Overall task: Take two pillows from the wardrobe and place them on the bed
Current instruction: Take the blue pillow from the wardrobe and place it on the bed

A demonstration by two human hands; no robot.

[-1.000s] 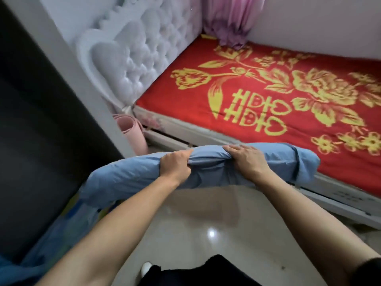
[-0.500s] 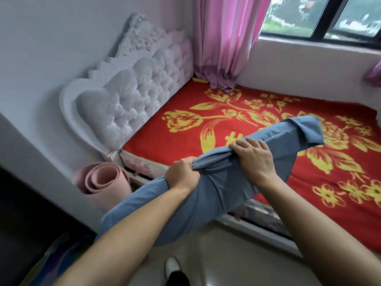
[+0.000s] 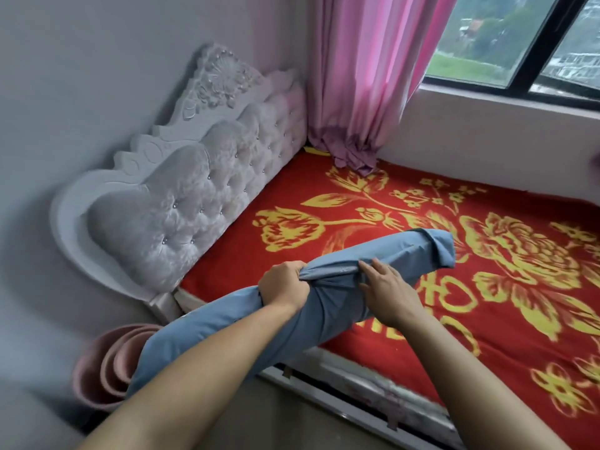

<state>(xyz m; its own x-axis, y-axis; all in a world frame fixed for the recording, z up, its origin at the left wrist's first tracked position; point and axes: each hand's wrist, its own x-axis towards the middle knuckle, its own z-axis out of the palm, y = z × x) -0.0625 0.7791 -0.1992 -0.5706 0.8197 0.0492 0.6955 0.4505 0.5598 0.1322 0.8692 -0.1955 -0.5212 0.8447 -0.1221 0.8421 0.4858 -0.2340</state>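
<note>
A long blue pillow point(image 3: 402, 254) stretches from low on the left up over the near edge of the bed point(image 3: 422, 203), which has a red cover with yellow flowers. My left hand point(image 3: 284, 284) clenches a bunch of the pillow's fabric near its middle. My right hand point(image 3: 388, 292) lies on the pillow just to the right, fingers spread and loosened on the cloth. The pillow's far end hangs above the cover. The wardrobe is out of view.
A white tufted headboard point(image 3: 181, 203) stands against the left wall. A rolled pink mat point(image 3: 107, 365) leans in the corner below it. A pink curtain point(image 3: 367, 76) hangs by the window point(image 3: 519, 43). The bed's frame rail point(image 3: 357, 404) runs along the floor in front of me.
The pillow has swung up from beside the wardrobe and out over the bed. The view has lifted toward the headboard and window. My right hand's fingers have loosened from a grip to a spread touch.
</note>
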